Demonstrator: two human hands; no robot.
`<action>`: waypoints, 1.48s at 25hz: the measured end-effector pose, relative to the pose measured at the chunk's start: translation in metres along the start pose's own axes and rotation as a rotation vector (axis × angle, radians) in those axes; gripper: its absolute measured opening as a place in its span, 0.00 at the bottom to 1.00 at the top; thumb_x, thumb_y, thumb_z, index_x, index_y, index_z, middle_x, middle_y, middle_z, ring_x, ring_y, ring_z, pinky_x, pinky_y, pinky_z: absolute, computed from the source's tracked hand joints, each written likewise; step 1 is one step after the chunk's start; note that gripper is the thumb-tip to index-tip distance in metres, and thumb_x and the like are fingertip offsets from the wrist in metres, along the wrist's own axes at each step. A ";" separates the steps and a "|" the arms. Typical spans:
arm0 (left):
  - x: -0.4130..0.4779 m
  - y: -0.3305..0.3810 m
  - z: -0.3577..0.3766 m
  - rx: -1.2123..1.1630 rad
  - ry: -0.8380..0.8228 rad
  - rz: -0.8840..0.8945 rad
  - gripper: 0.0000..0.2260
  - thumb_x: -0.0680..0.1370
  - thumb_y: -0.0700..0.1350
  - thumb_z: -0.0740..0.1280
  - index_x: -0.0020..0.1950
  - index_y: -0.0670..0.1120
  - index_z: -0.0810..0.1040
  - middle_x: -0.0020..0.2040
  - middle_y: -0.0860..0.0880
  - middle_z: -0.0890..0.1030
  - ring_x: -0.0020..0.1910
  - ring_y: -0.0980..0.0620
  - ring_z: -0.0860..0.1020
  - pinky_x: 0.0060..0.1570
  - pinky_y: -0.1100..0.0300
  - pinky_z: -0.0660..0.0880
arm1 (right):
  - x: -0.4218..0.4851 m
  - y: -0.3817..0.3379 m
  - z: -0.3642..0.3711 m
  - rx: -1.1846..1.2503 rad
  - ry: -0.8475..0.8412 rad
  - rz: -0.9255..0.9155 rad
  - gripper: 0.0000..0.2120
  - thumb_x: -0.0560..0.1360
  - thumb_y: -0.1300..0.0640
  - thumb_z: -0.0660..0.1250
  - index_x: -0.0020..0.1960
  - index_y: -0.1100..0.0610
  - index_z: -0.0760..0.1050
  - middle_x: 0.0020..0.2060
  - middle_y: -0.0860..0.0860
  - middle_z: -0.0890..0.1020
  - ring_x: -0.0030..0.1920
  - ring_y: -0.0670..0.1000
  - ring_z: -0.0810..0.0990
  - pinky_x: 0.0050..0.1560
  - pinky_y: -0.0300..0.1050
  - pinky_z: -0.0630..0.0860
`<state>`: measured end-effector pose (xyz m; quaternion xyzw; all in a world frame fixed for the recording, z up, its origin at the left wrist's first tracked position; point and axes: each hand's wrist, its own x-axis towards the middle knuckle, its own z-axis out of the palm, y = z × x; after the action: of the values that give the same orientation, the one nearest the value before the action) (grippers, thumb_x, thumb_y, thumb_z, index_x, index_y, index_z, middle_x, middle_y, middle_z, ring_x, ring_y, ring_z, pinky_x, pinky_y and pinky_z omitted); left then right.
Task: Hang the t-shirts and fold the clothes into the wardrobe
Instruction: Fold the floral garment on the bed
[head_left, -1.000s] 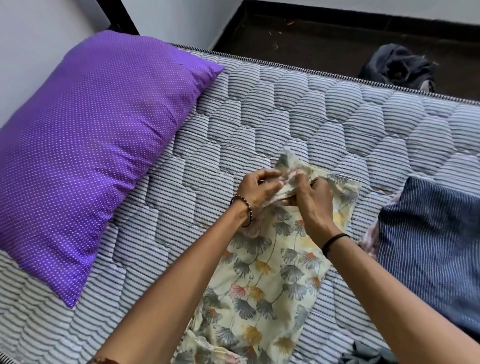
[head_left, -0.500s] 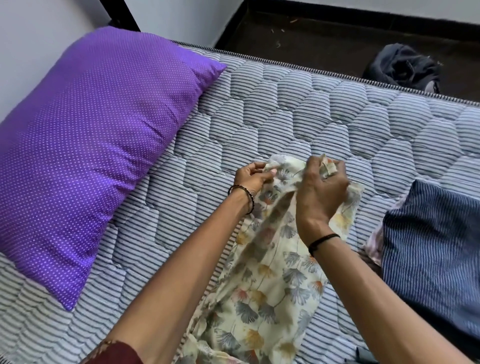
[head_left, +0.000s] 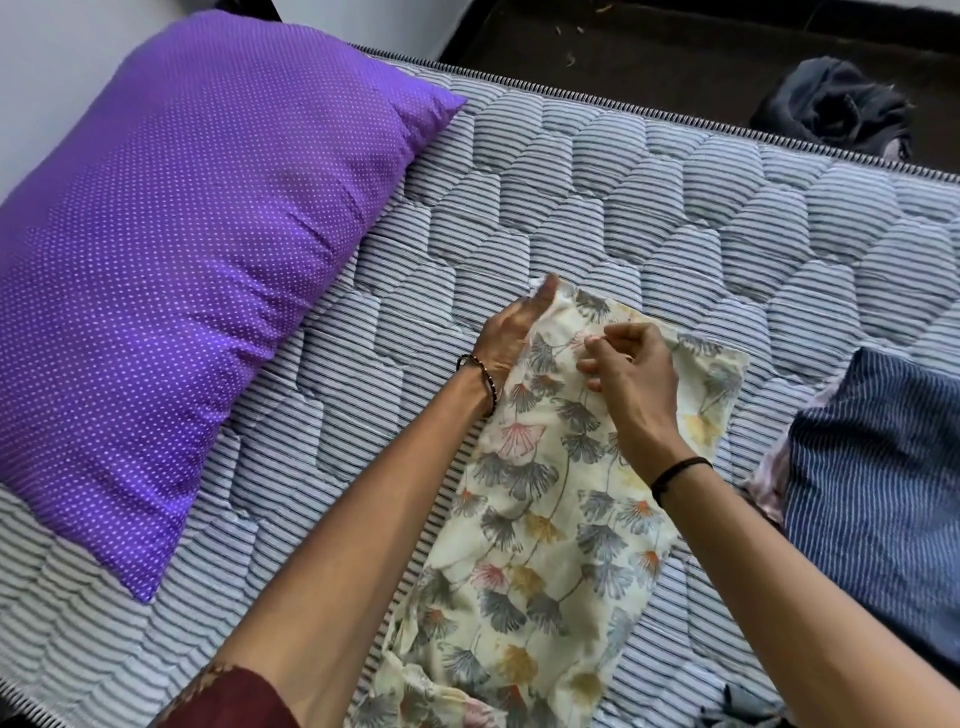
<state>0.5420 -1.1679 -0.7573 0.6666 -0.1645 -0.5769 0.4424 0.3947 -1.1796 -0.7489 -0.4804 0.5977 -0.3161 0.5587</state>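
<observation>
Item 1, floral garment (head_left: 545, 519): cream cloth printed with grey, pink and yellow fans. It lies flat and lengthwise on the mattress (head_left: 675, 208), mid-width, with its near end running off towards the edge by me. I judge it is spread this way so the far hem lies straight before the first fold.

Item 2, my left hand (head_left: 511, 332): at the garment's far left corner. The thumb lies straight on top and the other fingers are hidden under the cloth, so it reads as a pinch that anchors that corner.

Item 3, my right hand (head_left: 631, 384): over the middle of the far hem, fingers curled, tips nipping a small tuck of fabric, probably to tug a wrinkle out.

Item 4, blue striped garment (head_left: 872, 467): at the right edge, near the floral piece and apart from it; waiting its turn, I judge.

Item 5, purple dotted pillow (head_left: 208, 260): far left corner, out of the working area.

Item 6, dark clothing (head_left: 836, 104): heaped on the floor beyond the far edge.
</observation>
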 end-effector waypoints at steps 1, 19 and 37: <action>-0.002 0.002 0.002 0.102 0.006 0.047 0.21 0.71 0.62 0.73 0.57 0.50 0.81 0.55 0.45 0.84 0.57 0.42 0.81 0.63 0.45 0.75 | 0.001 0.000 0.000 -0.027 -0.013 -0.035 0.09 0.80 0.58 0.69 0.58 0.55 0.73 0.53 0.56 0.83 0.46 0.52 0.85 0.49 0.50 0.83; 0.004 -0.005 -0.004 0.046 -0.089 0.063 0.43 0.57 0.68 0.79 0.61 0.40 0.79 0.58 0.40 0.82 0.58 0.40 0.81 0.60 0.45 0.77 | 0.050 -0.015 -0.025 -0.805 -0.313 -0.427 0.17 0.75 0.47 0.63 0.57 0.57 0.77 0.50 0.52 0.77 0.55 0.51 0.68 0.58 0.50 0.56; 0.016 0.003 0.003 0.257 0.144 0.108 0.13 0.77 0.50 0.70 0.37 0.45 0.77 0.32 0.49 0.77 0.28 0.54 0.69 0.26 0.63 0.69 | 0.078 -0.030 -0.081 -0.753 -0.601 -0.307 0.24 0.73 0.35 0.64 0.54 0.54 0.83 0.43 0.55 0.86 0.40 0.55 0.85 0.44 0.53 0.84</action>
<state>0.5446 -1.1821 -0.7647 0.7477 -0.2404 -0.4772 0.3942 0.3297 -1.2747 -0.7352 -0.8007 0.4053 -0.0047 0.4411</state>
